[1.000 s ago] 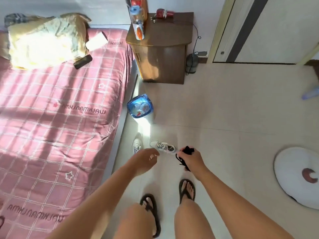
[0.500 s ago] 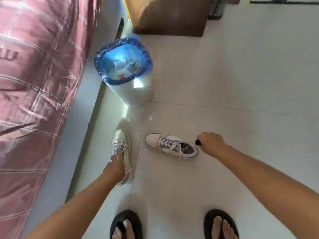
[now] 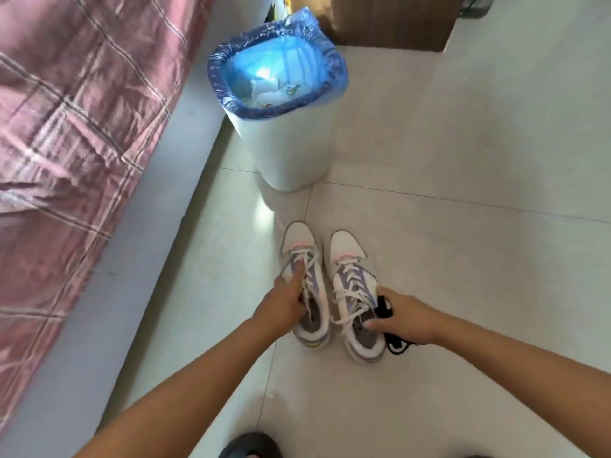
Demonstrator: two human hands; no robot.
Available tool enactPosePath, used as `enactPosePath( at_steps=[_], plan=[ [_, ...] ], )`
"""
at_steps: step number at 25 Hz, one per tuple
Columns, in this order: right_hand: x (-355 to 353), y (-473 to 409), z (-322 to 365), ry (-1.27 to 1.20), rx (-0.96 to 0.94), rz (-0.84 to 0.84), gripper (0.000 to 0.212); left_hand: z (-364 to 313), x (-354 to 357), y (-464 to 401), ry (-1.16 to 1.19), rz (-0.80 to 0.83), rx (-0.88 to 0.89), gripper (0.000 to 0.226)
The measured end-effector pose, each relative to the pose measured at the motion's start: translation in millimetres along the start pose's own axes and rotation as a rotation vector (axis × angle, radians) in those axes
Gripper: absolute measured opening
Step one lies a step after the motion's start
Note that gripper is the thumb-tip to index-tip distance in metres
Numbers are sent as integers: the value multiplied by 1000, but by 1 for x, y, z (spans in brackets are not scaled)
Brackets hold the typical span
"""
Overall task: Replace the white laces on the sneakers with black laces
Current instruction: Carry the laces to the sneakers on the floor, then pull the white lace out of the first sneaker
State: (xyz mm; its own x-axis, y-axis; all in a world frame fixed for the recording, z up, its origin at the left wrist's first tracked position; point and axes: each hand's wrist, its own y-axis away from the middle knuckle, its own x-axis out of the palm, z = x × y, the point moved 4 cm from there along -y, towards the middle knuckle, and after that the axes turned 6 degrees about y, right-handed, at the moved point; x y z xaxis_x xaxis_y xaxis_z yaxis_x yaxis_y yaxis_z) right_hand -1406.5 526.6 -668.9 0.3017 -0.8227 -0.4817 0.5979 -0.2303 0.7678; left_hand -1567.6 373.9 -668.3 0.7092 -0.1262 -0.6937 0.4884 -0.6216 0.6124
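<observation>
While we stand bent over the tiled floor (image 3: 463, 292), a dark sandal (image 3: 249, 446) shows at the bottom edge. Our left hand (image 3: 281, 307) curls its fingers into the collar of the left sneaker (image 3: 305, 282), gripping it. Our right hand (image 3: 405, 317) clutches the bundled black laces (image 3: 385, 307) while its thumb hooks into the opening of the right sneaker (image 3: 355, 292); a black loop dangles beneath the wrist. Both shoes sit side by side, toes pointing away, white laces (image 3: 347, 276) still threaded. Beyond them stands a white bin (image 3: 291, 150) with a blue liner, just beside the bed (image 3: 72, 127) with its pink plaid cover, and a wooden cabinet (image 3: 390, 24) behind.
</observation>
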Motion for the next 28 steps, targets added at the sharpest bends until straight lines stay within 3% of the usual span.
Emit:
enactPosePath(
  at_steps=[5, 8, 11, 13, 15, 18, 20, 22, 23, 25, 28],
  plan=[
    [-2, -3, -10, 109, 211, -315, 37, -34, 8, -15, -140, 72, 166, 79],
    [-25, -1, -23, 240, 233, -363, 37, -52, 23, -4, -132, 168, 233, 81],
    [-21, 4, -37, 223, 187, -261, 37, -59, 31, 0, 74, 123, 239, 83],
    [-23, 11, -47, 54, 105, -206, 34, -52, 29, -2, 253, 103, 200, 91],
    [-44, 19, -59, -123, 63, -299, 39, -39, 23, -2, 433, 156, 108, 92],
    [-72, 32, -86, -125, 169, -488, 65, -24, 11, 2, 490, 98, 37, 62],
    [-72, 35, -96, 57, 278, -471, 79, -22, 5, 9, 359, -20, 133, 36],
    [-69, 38, -89, 235, 313, -479, 77, -27, 7, 22, 229, -94, 264, 28],
    [-67, 38, -76, 272, 222, -530, 67, -32, 9, 28, 135, -147, 331, 29],
    [-59, 41, -36, 264, -143, -636, 37, -43, 15, 35, -37, -273, 431, 33],
    [-28, 41, 19, 341, -524, -547, 19, -58, 26, 31, -196, -352, 400, 39]
  ],
)
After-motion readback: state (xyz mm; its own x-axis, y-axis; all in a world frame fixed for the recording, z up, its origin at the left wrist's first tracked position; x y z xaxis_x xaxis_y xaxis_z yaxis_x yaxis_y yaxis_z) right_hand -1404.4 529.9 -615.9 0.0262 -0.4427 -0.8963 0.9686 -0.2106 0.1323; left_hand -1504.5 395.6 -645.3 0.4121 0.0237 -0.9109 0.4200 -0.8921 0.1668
